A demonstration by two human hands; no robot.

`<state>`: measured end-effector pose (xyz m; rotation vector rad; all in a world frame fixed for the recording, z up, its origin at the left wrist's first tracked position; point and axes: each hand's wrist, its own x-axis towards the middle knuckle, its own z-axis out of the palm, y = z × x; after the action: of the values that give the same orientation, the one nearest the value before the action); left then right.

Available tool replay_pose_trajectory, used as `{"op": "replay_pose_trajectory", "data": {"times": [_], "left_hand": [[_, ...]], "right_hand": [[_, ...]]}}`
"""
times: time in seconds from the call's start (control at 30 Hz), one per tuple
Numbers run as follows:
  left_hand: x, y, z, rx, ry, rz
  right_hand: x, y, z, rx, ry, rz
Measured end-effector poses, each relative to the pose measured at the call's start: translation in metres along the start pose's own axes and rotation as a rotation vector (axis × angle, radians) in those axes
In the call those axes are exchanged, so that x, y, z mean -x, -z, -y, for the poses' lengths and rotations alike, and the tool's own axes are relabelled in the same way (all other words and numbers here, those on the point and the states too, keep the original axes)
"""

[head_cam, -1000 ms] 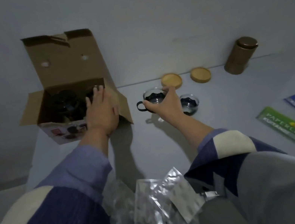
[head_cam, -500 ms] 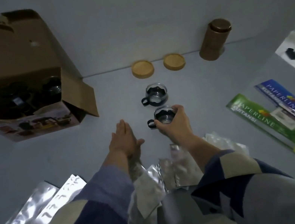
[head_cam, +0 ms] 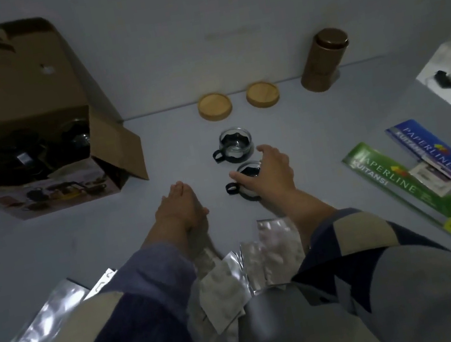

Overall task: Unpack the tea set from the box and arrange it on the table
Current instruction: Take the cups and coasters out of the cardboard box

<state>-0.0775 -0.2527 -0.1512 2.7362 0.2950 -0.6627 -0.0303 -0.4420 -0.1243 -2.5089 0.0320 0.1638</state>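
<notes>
Two glass cups in black holders stand mid-table: the far cup (head_cam: 236, 146) and the near cup (head_cam: 245, 178), both with handles pointing left. My right hand (head_cam: 271, 173) arches over the near cup's right side, thumb by its left rim, fingers stretched past its far rim rather than wrapped round it. My left hand (head_cam: 179, 209) rests on the table with straight fingers, left of the near cup. The open cardboard box (head_cam: 42, 197) at far left still holds dark glassware (head_cam: 28, 154).
Two round wooden coasters (head_cam: 214, 106) (head_cam: 262, 94) and a brown canister (head_cam: 323, 60) stand along the back wall. Green and blue receipt books (head_cam: 420, 190) lie at right. Silver foil pouches (head_cam: 266, 254) lie near the front edge, more (head_cam: 45, 320) at front left.
A second ago my left hand was at the box and my right gripped a cup near it. The right set a cup down in front of the other; its fingers have now loosened and stretched out.
</notes>
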Motion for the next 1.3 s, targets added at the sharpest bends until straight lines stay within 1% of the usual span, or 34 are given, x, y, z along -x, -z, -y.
{"op": "replay_pose_trajectory", "data": {"times": [0.1, 0.23, 0.3, 0.4, 0.47, 0.53, 0.63, 0.7, 0.77, 0.8, 0.87, 0.93, 1.03, 1.13, 1.3], "left_hand": [[0.002, 0.034, 0.015, 0.011, -0.065, -0.187], [0.017, 0.089, 0.042, 0.048, -0.132, -0.527], [0.023, 0.113, 0.064, 0.057, -0.104, -0.621], [0.029, 0.134, 0.107, 0.065, 0.013, -0.706], [0.031, 0.140, 0.135, 0.077, 0.106, -0.714], [0.030, 0.143, 0.157, 0.071, 0.174, -0.705], [0.023, 0.145, 0.185, 0.041, 0.196, -0.686], [0.017, 0.146, 0.203, -0.001, 0.199, -0.630], [0.012, 0.145, 0.218, -0.065, 0.198, -0.546], [0.011, 0.141, 0.224, -0.081, 0.189, -0.528], [0.009, 0.133, 0.231, -0.090, 0.169, -0.556], [0.007, 0.128, 0.234, -0.115, 0.164, -0.597], [0.004, 0.128, 0.234, -0.124, 0.169, -0.612], [0.004, 0.126, 0.234, -0.120, 0.172, -0.618], [0.002, 0.126, 0.233, -0.111, 0.174, -0.628]], "right_hand": [[-0.010, 0.009, 0.036, 0.193, 0.094, 0.012], [-0.015, 0.001, 0.095, 0.208, 0.231, 0.101], [-0.015, -0.010, 0.127, 0.159, 0.309, 0.156], [-0.012, -0.030, 0.173, 0.103, 0.411, 0.215], [-0.009, -0.045, 0.201, 0.049, 0.468, 0.234], [-0.006, -0.060, 0.227, -0.032, 0.517, 0.208], [-0.007, -0.087, 0.259, -0.079, 0.574, 0.160], [-0.013, -0.107, 0.276, 0.009, 0.627, 0.175], [-0.023, -0.122, 0.289, 0.207, 0.645, 0.230], [-0.029, -0.127, 0.294, 0.329, 0.635, 0.240], [-0.040, -0.135, 0.303, 0.515, 0.613, 0.204], [-0.052, -0.141, 0.310, 0.619, 0.612, 0.158], [-0.065, -0.148, 0.315, 0.756, 0.621, 0.148], [-0.069, -0.159, 0.321, 0.817, 0.577, 0.153], [-0.072, -0.167, 0.330, 0.742, 0.496, 0.157]]}}
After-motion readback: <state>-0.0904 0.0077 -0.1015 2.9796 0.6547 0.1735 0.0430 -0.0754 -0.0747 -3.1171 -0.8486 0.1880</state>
